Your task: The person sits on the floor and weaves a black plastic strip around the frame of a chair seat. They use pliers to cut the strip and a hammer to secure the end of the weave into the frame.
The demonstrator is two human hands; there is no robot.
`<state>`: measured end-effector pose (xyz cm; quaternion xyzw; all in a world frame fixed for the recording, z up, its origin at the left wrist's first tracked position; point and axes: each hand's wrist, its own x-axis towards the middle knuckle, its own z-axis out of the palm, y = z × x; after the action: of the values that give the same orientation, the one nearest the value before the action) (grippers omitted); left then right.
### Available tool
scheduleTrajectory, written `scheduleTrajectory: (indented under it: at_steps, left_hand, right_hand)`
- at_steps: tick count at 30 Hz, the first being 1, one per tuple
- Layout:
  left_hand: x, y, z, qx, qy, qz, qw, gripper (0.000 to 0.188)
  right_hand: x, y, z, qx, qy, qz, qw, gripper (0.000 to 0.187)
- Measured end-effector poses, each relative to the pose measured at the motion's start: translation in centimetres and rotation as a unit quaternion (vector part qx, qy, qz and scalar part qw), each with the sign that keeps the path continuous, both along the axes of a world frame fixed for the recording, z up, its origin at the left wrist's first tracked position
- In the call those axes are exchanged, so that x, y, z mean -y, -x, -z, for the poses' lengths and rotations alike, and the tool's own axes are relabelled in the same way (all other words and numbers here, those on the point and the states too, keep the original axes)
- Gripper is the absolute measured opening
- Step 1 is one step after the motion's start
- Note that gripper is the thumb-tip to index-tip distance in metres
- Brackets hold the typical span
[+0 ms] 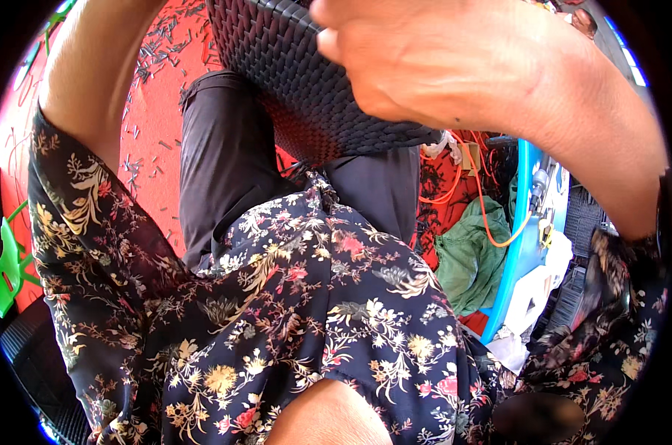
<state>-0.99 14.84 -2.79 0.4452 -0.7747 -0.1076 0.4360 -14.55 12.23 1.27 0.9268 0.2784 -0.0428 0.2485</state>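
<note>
A black woven wicker piece (pixel 291 74) with a solid edge rests tilted over my lap, between and against my knees. It runs out of view at the top. My right hand (pixel 402 67) is raised over its right side, back of the hand toward me. Its fingers are curled in, and the tips are partly cut off by the upper edge. Whatever they grip is hidden. My left forearm (pixel 91 67) reaches up past the top edge on the left, so my left hand is out of sight.
Short dark scraps (pixel 169 52) litter the red floor (pixel 154 111). To the right stand a blue-rimmed table (pixel 525 193) with a tool and an orange hose (pixel 491 233), and a green cloth bag (pixel 473 256). A green plastic chair (pixel 6 267) is at the left.
</note>
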Motion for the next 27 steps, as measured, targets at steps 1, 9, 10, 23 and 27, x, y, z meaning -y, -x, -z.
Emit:
scheduleTrajectory:
  at_steps: [1, 9, 10, 23, 27]
  left_hand:
    - [0.5, -0.6, 0.6, -0.036, -0.017, 0.024, 0.999, 0.01]
    - [-1.8, -1.8, 2.3, -0.061, 0.018, -0.002, 0.998, 0.011]
    - [-2.3, -1.0, 2.0, -0.055, 0.024, -0.006, 0.998, 0.012]
    - [-9.4, -2.3, 3.8, 0.011, 0.136, 0.061, 0.989, 0.022]
    - [-9.0, -2.0, 5.5, -0.008, 0.139, 0.066, 0.988, 0.022]
  right_hand:
    - [0.1, 0.3, 0.0, 0.009, -0.006, 0.004, 1.0, 0.014]
    - [0.4, 9.6, 6.6, 0.327, -0.409, 0.517, 0.677, 0.023]
    - [-0.2, 11.6, 8.0, 0.298, -0.481, 0.547, 0.617, 0.027]
    - [-2.4, 10.5, 12.5, 0.248, -0.587, 0.478, 0.604, 0.03]
    - [-3.1, 11.5, 13.2, 0.266, -0.587, 0.497, 0.581, 0.031]
